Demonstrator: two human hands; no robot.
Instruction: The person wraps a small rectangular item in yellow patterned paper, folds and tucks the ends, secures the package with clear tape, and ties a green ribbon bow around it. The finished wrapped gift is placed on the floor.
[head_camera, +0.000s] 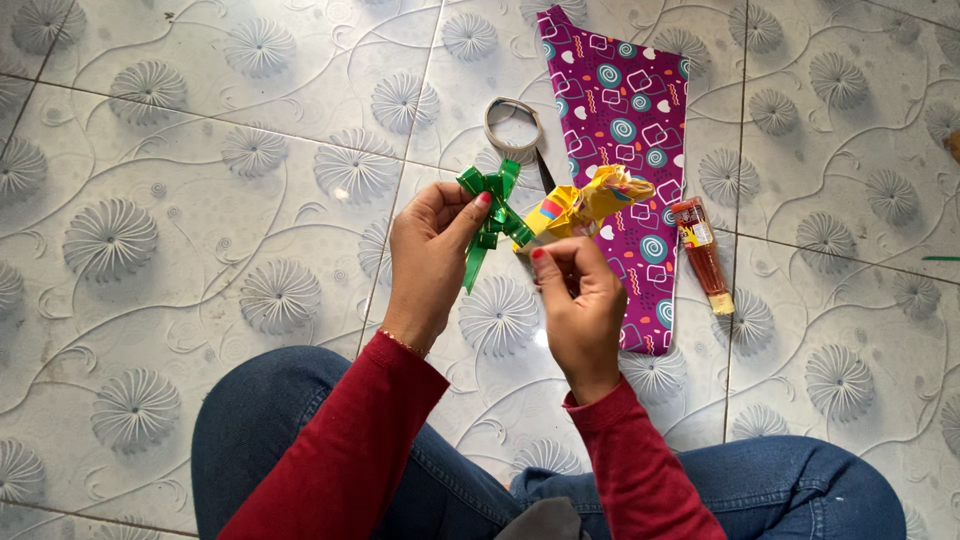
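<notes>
Presently left hand pinches a green ribbon bow against the yellow-wrapped parcel; right hand grips that parcel. Bow attachment appears under way; fixing likely needs the tape roll beyond the parcel.

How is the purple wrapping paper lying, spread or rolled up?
Spread. The purple paper lies flat on the tiled floor, its pattern showing; the glue bottle rests at its right edge.
</notes>
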